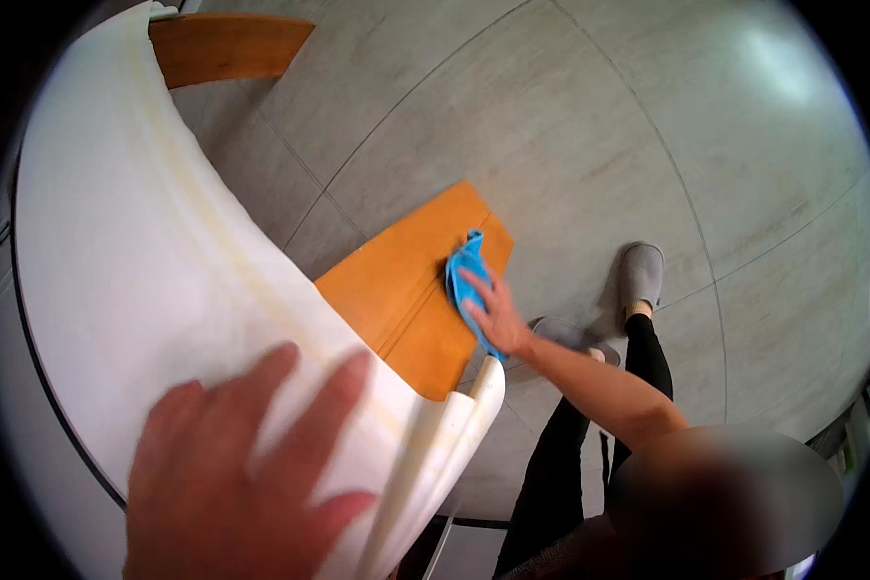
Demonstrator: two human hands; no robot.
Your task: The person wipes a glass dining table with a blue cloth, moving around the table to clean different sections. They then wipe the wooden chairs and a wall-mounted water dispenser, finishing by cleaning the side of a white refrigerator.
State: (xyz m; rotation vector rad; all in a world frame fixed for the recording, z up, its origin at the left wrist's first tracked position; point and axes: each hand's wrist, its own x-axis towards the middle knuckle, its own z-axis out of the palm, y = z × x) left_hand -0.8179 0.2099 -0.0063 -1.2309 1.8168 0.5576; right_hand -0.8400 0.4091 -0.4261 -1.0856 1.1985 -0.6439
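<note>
My right hand [499, 313] lies on a bunched blue cloth [467, 272], its fingers spread over it. The cloth rests against an orange-brown wooden surface [406, 279], which looks like a chair seat, with a groove line along it. My left hand [239, 464] looms large and blurred at lower left, fingers apart and holding nothing. It is over a white table cover [188, 254] with a faint yellowish band; whether it touches the cover I cannot tell. The near corner of the cover [471, 406] hangs in folds beside the wood and hides part of it.
Another curved wooden piece [228, 49] sticks out from under the table at the top left. Grey floor tiles [551, 130] with dark joints spread around. My feet in grey slippers [639, 275] stand right of the wood. A blurred oval patch covers the lower right.
</note>
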